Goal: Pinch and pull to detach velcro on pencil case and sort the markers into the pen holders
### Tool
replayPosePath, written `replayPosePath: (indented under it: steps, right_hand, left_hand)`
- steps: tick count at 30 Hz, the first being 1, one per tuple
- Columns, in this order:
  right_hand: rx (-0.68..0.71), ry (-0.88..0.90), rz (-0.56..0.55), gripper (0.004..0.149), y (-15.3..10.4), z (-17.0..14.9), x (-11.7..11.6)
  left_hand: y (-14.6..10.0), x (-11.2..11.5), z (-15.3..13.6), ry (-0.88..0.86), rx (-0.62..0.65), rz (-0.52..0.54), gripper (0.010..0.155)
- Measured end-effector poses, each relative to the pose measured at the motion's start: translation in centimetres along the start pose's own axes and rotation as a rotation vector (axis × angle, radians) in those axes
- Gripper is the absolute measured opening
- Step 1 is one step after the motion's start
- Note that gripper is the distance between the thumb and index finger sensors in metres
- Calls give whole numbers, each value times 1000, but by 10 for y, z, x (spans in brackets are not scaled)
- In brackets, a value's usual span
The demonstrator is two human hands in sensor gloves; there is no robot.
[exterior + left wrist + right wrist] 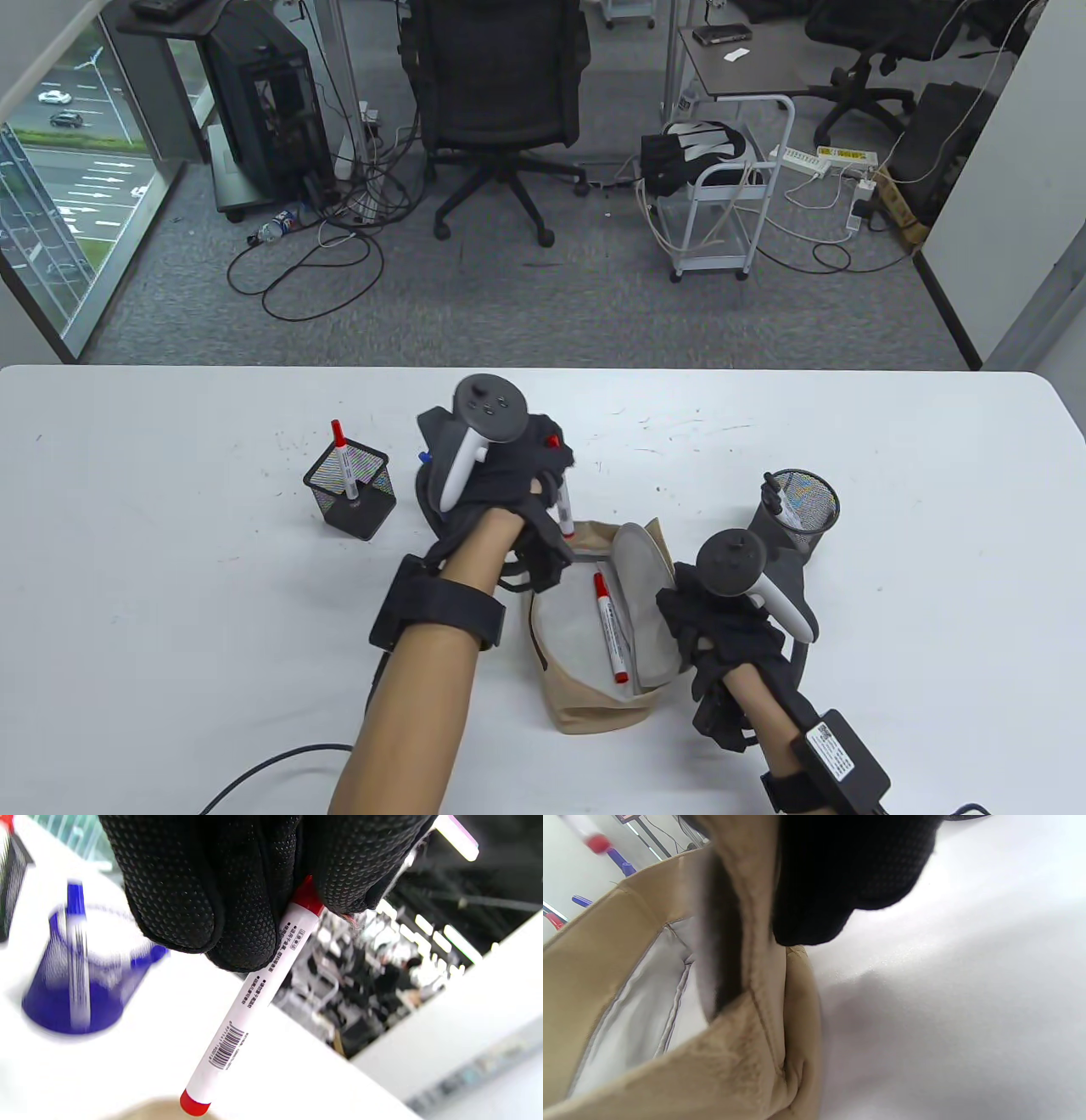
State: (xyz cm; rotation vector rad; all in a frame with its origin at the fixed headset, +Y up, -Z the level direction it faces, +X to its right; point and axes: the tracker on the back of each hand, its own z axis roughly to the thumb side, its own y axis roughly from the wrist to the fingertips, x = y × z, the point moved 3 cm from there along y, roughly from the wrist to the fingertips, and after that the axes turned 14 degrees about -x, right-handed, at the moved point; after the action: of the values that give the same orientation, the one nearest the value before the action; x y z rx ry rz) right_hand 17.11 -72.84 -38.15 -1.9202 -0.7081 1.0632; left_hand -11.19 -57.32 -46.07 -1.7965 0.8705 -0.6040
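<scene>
On the white surface (170, 594) the beige pencil case (594, 705) lies open near the six o'clock edge in the table view, its flap (640, 611) folded back toward three o'clock and one red-capped marker (611, 628) resting on the grey lining. The left hand (501, 484) hangs just past the case at about eleven o'clock from it, and only the left wrist view shows its grip plainly: gloved fingertips (237, 921) pinch a second marker (250, 997) near its upper red end, the white barrel slanting down to a red tip. That view also shows a barcode and rows of small print on the barrel, too fine to read. It alone brings out a blue mesh holder (80, 984) with a blue marker (76, 942) standing in it, both blurred; in the table view the left hand hides nearly all of that holder. The right hand (721, 628) sits at the case's three o'clock side, and the right wrist view shows a gloved finger (840, 878) pressed against the flap beside its dark velcro strip (725, 942), gripping the fabric, though the thumb is out of sight. A square black holder (349, 492) at nine o'clock carries a red marker (344, 458); a round black holder (797, 509) at three o'clock carries another whose colour cannot be made out.
</scene>
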Motion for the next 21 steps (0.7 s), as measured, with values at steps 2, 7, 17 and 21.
replayPosePath:
  steps: [2,7,17,21]
  right_hand:
    - [0,2,1,58,0,0,0]
    - [0,4,4,58,0,0,0]
    - [-2,3,3,58,1,0,-1]
    - [-4,3,5,58,1,0,-2]
  left_hand:
    - [4,-31,-13,-21,-24,108,50]
    - [17,-84,-55,-39,-177,238,50]
    - [56,-98,-121,0,-376,321,51]
    - [68,-88,-134,25,-390,315,51]
